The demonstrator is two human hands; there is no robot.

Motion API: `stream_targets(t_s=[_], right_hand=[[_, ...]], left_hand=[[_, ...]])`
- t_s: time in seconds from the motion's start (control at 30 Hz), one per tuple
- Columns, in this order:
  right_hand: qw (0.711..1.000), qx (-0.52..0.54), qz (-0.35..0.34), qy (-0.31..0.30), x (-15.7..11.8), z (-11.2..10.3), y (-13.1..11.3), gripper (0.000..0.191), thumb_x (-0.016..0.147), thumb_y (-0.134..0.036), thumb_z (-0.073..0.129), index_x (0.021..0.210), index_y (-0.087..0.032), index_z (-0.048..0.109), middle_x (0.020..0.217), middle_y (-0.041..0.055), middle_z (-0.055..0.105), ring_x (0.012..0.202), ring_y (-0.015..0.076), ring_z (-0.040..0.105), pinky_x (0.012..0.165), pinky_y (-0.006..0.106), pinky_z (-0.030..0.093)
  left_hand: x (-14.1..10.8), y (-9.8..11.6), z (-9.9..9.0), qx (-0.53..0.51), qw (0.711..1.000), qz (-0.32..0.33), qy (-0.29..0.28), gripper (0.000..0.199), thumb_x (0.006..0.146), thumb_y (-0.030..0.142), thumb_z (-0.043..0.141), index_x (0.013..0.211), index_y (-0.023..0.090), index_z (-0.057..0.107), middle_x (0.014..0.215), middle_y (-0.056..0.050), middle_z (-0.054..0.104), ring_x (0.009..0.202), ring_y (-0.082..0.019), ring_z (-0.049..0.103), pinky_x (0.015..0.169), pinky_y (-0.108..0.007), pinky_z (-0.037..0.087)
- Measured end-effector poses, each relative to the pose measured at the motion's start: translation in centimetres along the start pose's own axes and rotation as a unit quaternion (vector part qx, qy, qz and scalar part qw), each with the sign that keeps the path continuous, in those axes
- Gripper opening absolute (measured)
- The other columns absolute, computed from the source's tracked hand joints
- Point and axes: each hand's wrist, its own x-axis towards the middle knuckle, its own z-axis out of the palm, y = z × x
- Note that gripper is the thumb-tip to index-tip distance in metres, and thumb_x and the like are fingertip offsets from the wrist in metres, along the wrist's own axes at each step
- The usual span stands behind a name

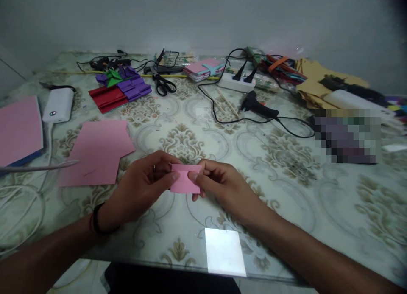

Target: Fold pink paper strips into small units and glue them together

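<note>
A small piece of pink paper is held just above the patterned table, near the middle of the view. My left hand pinches its left side, thumb on the front face and fingers behind. From the other side my right hand grips it the same way, the two thumbs close together on the face. A crease seems to run along the paper's upper part. Left of my left hand lie larger pink sheets with a stepped right edge. Most of the fingers behind the paper are hidden.
Folded red paper and purple paper lie at the back left, beside black scissors. A white power bank stands at left. Behind are a glue gun with its cord and a power strip.
</note>
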Motion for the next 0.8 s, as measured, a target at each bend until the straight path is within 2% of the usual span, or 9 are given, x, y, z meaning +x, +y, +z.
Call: stream_targets(t_s=[0.17,0.23,0.37,0.47,0.67,0.8], right_hand=[[1.000,-0.025,-0.008,0.002,0.01,-0.18,0.17,0.038,0.089,-0.048,0.077,0.071,-0.019,0.060,0.057,-0.0043,0.061,0.055,0.0112,0.059,0.056,0.025,0.040],[0.999,-0.037,-0.008,-0.001,0.03,-0.18,0.17,0.038,0.088,-0.048,0.077,0.070,-0.019,0.059,0.058,-0.0036,0.062,0.055,0.0112,0.058,0.054,0.025,0.039],[0.998,-0.053,-0.021,0.000,-0.02,-0.06,-0.10,0.038,0.086,-0.048,0.079,0.069,-0.019,0.059,0.059,-0.0044,0.059,0.054,0.0103,0.055,0.052,0.024,0.039],[0.999,-0.042,-0.030,-0.015,-0.13,0.04,-0.31,0.037,0.085,-0.048,0.080,0.072,-0.019,0.062,0.059,-0.0051,0.057,0.054,0.0096,0.052,0.051,0.024,0.042],[0.997,-0.055,-0.026,-0.041,-0.25,-0.04,-0.36,0.037,0.089,-0.050,0.076,0.075,-0.019,0.063,0.061,-0.0044,0.057,0.054,0.0092,0.048,0.050,0.023,0.038],[0.993,-0.105,-0.047,-0.038,-0.21,-0.26,-0.39,0.043,0.093,-0.055,0.069,0.073,-0.019,0.060,0.061,-0.0039,0.055,0.054,0.0093,0.043,0.049,0.024,0.033]], left_hand=[[0.22,0.22,-0.17,-0.009,1.000,-0.010,-0.008,0.010,0.091,0.026,0.067,0.095,0.017,0.069,0.067,0.003,0.064,0.058,-0.009,0.053,0.051,-0.018,0.039],[0.38,0.14,-0.31,-0.006,0.999,-0.029,-0.018,0.010,0.090,0.024,0.069,0.098,0.018,0.071,0.065,0.004,0.063,0.058,-0.009,0.056,0.050,-0.017,0.040],[0.69,-0.12,-0.46,-0.055,0.986,-0.103,-0.118,0.014,0.091,0.028,0.070,0.100,0.019,0.075,0.079,0.000,0.076,0.070,-0.014,0.073,0.062,-0.021,0.057],[0.74,0.04,-0.46,-0.054,0.975,-0.119,-0.179,0.020,0.095,0.030,0.064,0.093,0.016,0.078,0.082,-0.004,0.080,0.070,-0.016,0.077,0.067,-0.025,0.062],[0.56,0.43,-0.64,-0.057,0.977,-0.108,-0.175,0.020,0.095,0.028,0.066,0.086,0.014,0.079,0.072,-0.004,0.080,0.062,-0.017,0.077,0.062,-0.023,0.061],[0.69,0.40,-0.91,-0.065,0.974,-0.109,-0.187,0.028,0.097,0.038,0.067,0.090,0.014,0.079,0.068,-0.005,0.079,0.063,-0.019,0.078,0.062,-0.024,0.062]])
